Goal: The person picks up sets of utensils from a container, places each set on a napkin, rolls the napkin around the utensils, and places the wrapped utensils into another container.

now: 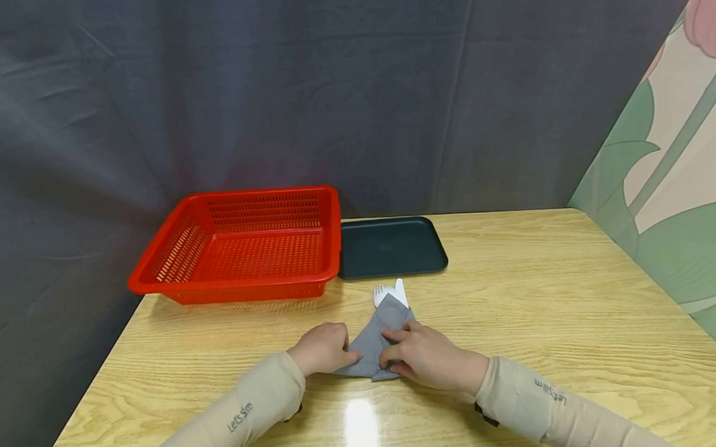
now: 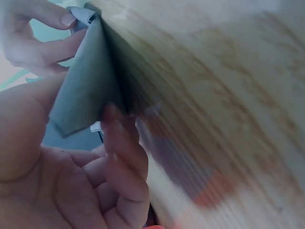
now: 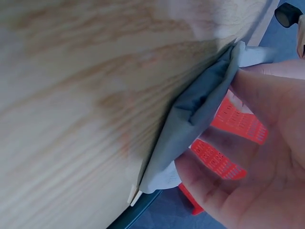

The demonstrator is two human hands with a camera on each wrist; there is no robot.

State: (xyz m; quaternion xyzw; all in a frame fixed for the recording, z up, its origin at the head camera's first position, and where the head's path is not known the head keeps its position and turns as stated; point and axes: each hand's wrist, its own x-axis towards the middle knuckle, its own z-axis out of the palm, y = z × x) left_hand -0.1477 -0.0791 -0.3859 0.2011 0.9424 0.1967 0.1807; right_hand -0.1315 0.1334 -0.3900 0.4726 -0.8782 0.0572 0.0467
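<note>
A grey cloth napkin (image 1: pixel 371 341) lies folded on the table, partly wrapped around a white fork (image 1: pixel 379 292) and a white knife (image 1: pixel 400 289). Only the upper ends of both utensils stick out past its far point. At the napkin's left corner, my left hand (image 1: pixel 325 348) pinches the cloth. My right hand (image 1: pixel 424 356) grips the folded right side with curled fingers. From the right wrist view, the napkin (image 3: pixel 190 112) shows a thick fold between the thumb and fingers. The left wrist view shows a cloth flap (image 2: pixel 88 83) rising off the table.
A red perforated basket (image 1: pixel 236 290) stands at the back left. Beside it, against the curtain (image 1: pixel 306 107), lies a dark rectangular tray (image 1: pixel 391 248). The wooden table (image 1: pixel 544 296) extends right to a wall with painted flowers.
</note>
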